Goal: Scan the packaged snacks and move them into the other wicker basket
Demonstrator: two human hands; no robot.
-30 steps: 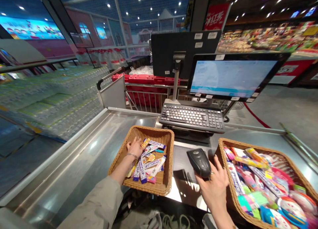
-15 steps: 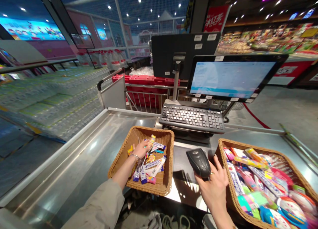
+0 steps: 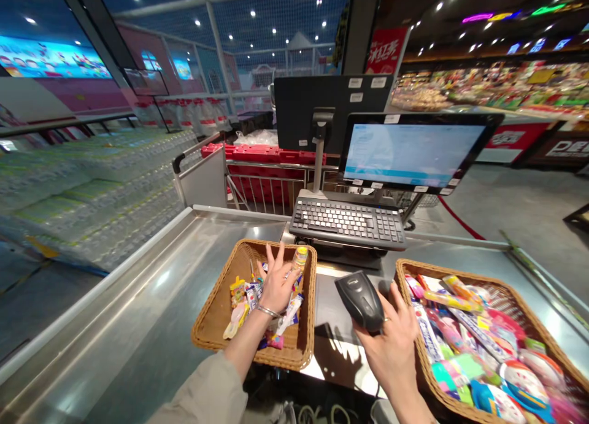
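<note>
My left hand (image 3: 275, 284) is over the left wicker basket (image 3: 208, 329), which holds several candy packets. Its thumb and forefinger pinch a yellow-capped candy tube (image 3: 299, 258) while the other fingers spread upward. My right hand (image 3: 392, 345) grips a black barcode scanner (image 3: 360, 299) between the two baskets, with its head tilted toward the left basket. Just to the right of that hand, the right wicker basket (image 3: 407, 272) is piled with colourful candy.
A keyboard (image 3: 348, 221) and a lit touchscreen (image 3: 410, 151) stand behind the baskets, with a second black screen (image 3: 322, 108) behind them. The steel counter (image 3: 138, 313) runs off to the left. Red shopping baskets (image 3: 257, 154) and stacked bottled water (image 3: 92, 185) lie beyond.
My left hand lifted a yellow-capped candy tube out of the left basket and moved it right, toward the scanner. The right hand kept hold of the scanner. The camera shifted slightly.
</note>
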